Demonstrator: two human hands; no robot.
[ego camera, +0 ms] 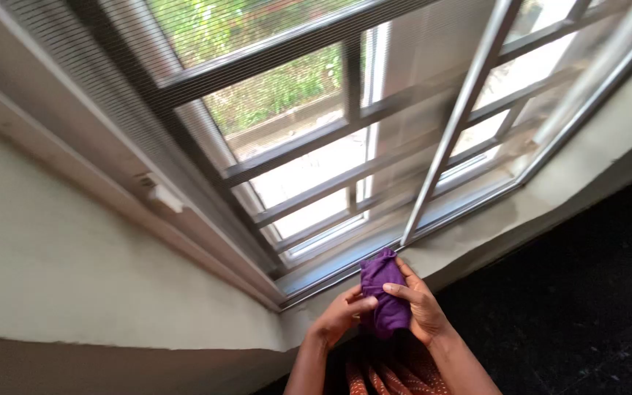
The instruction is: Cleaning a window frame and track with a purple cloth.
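A pale wall meets a barred window [345,146] with a sliding mesh screen, greenery outside. Just below the window's sill [477,234], both hands clasp a bunched purple cloth [384,292]: the right hand [420,306] wraps it from the side, fingers curled over, and the left hand [341,314] pinches its lower edge. Beneath the sill lies dark floor [587,292].

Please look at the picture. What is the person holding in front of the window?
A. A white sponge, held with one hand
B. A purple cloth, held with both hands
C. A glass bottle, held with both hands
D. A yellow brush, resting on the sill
B: the purple cloth is bunched between the left hand and the right hand, just below the window frame.
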